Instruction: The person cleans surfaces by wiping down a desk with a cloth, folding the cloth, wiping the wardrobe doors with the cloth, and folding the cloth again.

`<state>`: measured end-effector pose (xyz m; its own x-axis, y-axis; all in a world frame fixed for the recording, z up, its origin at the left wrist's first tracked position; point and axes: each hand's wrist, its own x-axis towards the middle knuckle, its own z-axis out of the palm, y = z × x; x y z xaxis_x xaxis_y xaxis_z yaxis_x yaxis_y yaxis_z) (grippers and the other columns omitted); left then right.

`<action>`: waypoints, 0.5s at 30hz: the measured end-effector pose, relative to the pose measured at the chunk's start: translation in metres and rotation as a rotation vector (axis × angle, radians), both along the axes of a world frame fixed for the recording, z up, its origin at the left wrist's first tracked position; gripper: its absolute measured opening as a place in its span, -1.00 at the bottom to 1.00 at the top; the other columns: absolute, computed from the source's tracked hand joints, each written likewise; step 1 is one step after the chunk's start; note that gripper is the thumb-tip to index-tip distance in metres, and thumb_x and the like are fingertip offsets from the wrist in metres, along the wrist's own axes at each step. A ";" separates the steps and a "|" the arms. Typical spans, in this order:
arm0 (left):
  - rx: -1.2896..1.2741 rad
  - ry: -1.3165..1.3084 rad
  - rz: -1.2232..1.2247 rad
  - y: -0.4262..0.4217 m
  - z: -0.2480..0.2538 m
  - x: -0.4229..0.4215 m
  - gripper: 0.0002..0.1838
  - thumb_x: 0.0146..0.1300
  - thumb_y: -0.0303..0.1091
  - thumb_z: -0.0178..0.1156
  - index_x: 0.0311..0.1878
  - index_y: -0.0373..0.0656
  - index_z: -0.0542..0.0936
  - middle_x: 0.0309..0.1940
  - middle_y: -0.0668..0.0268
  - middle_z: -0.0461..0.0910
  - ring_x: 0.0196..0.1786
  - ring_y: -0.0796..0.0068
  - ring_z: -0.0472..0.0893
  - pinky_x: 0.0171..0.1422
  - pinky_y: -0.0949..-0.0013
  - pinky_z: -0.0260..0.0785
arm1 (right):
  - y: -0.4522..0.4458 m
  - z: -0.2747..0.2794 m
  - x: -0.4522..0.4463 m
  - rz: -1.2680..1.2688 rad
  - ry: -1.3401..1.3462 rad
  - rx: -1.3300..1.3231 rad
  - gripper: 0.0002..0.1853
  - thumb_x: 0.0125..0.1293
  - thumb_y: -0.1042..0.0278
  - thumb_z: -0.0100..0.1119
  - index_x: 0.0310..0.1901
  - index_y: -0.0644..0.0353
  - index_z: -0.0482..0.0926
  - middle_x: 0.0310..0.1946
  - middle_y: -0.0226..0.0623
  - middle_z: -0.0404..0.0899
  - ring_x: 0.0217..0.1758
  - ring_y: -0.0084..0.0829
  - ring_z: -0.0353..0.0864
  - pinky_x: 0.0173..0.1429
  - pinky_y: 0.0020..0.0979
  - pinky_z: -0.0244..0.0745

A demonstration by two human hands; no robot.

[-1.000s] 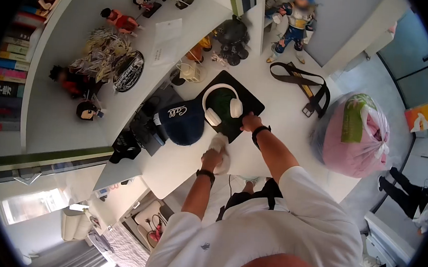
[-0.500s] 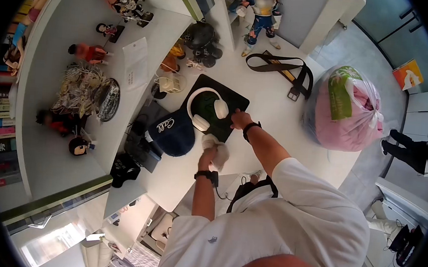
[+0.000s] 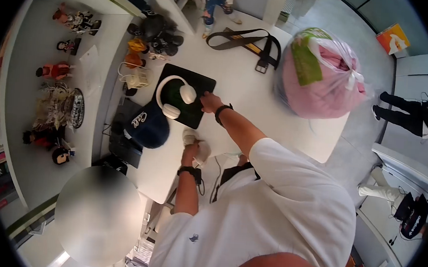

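My left hand [image 3: 189, 151] is closed around a crumpled whitish cloth [image 3: 202, 153] at the front edge of the white desk [image 3: 242, 86]. My right hand [image 3: 210, 102] has its fingers closed at the right edge of a flat black mat [image 3: 195, 118] with a dark green pattern. White over-ear headphones [image 3: 187, 94] lie on the mat, band toward the left. A navy cap [image 3: 150, 126] with white lettering sits beside the mat's lower left corner, nearest my left hand.
A belt [image 3: 240, 42] lies at the back of the desk. On the right stands a tied clear bag of pink fabric [image 3: 321, 86]. Figurines [image 3: 154, 30] and a small basket [image 3: 136, 78] line the left side, beside shelves [image 3: 92, 100]. A blurred pale oval [image 3: 98, 214] covers the lower left.
The whole view has shifted, so the desk appears further left. My left hand and the cloth have moved slightly away from the mat toward my body. The pale oval has appeared.
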<state>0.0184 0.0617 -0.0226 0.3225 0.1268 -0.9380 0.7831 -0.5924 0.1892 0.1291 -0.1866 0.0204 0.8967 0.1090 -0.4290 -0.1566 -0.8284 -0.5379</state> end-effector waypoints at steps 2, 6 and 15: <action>-0.012 0.002 0.041 -0.010 0.009 0.010 -0.36 0.23 0.15 0.02 0.11 -0.26 0.52 -0.10 0.09 0.61 -0.13 0.23 0.58 -0.17 0.13 0.44 | -0.004 0.000 -0.006 0.018 0.026 -0.011 -0.57 0.07 0.43 0.26 0.05 0.09 0.51 0.10 -0.13 0.41 0.18 -0.07 0.45 0.13 -0.13 0.52; 0.051 0.010 -0.355 -0.035 0.018 0.030 -0.39 0.21 0.19 0.01 0.13 -0.08 0.53 0.00 0.21 0.57 -0.08 0.23 0.55 -0.20 0.11 0.41 | -0.017 0.016 -0.053 0.226 0.162 0.245 -0.34 0.05 0.56 0.16 0.26 -0.04 0.33 0.16 -0.11 0.35 0.26 -0.03 0.35 0.24 -0.06 0.40; -0.274 -1.194 -1.070 -0.129 -0.114 0.010 -0.43 0.22 0.13 0.06 0.06 -0.17 0.56 -0.12 0.10 0.65 -0.04 0.20 0.63 0.00 0.13 0.49 | -0.055 0.036 -0.119 0.519 -0.099 0.256 0.10 -0.22 0.20 0.52 0.42 0.10 0.13 0.44 -0.10 0.10 0.53 0.01 -0.04 0.50 0.00 -0.02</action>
